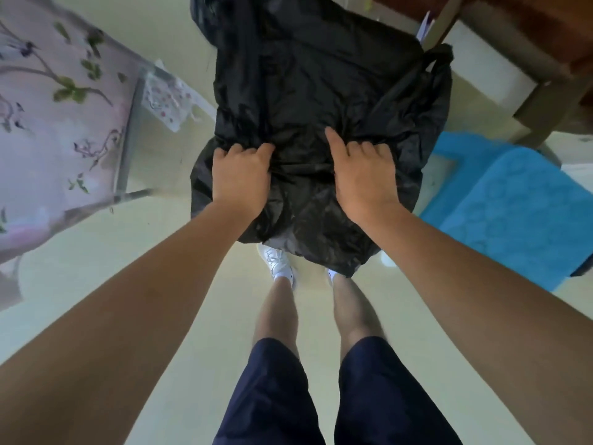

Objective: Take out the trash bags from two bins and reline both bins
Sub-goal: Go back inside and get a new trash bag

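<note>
Head view: left hand (240,181) and right hand (365,175) both grip the black trash bag (305,75).

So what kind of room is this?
Likely a room in a home, maybe a bedroom: floral cloth on the left, a blue mat, wooden furniture.

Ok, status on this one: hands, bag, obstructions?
Left hand gripping crinkled black plastic trash bag. Right hand bunching it too, index finger extended. Bag held up over the feet. Blue textured mat on floor, right side.
</note>
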The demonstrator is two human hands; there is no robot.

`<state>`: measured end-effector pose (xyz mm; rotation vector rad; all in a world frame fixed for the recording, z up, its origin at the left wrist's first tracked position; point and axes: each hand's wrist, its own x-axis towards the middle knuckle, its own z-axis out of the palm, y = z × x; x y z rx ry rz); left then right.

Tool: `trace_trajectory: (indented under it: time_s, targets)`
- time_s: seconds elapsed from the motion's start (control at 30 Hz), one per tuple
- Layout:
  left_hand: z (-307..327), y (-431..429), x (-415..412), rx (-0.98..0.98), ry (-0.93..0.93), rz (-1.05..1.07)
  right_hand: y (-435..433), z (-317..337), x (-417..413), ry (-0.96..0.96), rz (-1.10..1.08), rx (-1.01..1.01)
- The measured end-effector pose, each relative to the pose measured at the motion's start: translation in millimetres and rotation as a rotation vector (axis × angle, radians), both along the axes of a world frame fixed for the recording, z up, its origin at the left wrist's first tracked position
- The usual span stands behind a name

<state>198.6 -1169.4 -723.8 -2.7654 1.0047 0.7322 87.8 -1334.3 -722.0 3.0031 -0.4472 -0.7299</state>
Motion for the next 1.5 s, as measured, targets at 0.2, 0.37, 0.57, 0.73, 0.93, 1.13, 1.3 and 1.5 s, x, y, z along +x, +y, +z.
trace_trajectory:
  time_s: [0.2, 0.37, 0.57, 0.73, 0.93, 1.13, 1.3, 1.5]
  targets:
    - [10.7, -0.4, 5.5, -0.091, -0.057, 0.099, -20.9, 15.4, 22.1, 0.115, -0.134, 0.293]
    - [21.5, 4.8, 2.3, -0.304, -0.125, 0.360, -25.0, 32.7, 14.8, -0.024, 0.160, 0.394]
    - [52.7, 7.4, -8.6, -0.439, -0.160, 0.472, -25.1, 55.0, 8.3, 0.014, -0.048, 0.591]
    - [95.8, 17.6, -25.6, -0.530, -0.134, 0.470, -12.5, 72.1, 2.2, -0.056, -0.174, 0.610]
    - [142.8, 45.7, -64.2, -0.613, -0.163, 0.482, 17.3, 95.5, -6.2, -0.250, -0.514, 0.689]
    - [200.9, 94.4, -102.0, -0.640, -0.205, 0.422, 47.9, 145.5, -22.9, -0.251, -0.346, 0.653]
    - [255.5, 160.0, -123.0, -0.641, -0.268, 0.492, 92.6, 202.8, -29.9, -0.301, -0.276, 0.685]
    - [329.9, 324.1, -168.0, -0.778, -0.444, 0.663, 234.2, 266.7, -14.7, -0.353, 0.000, 0.649]
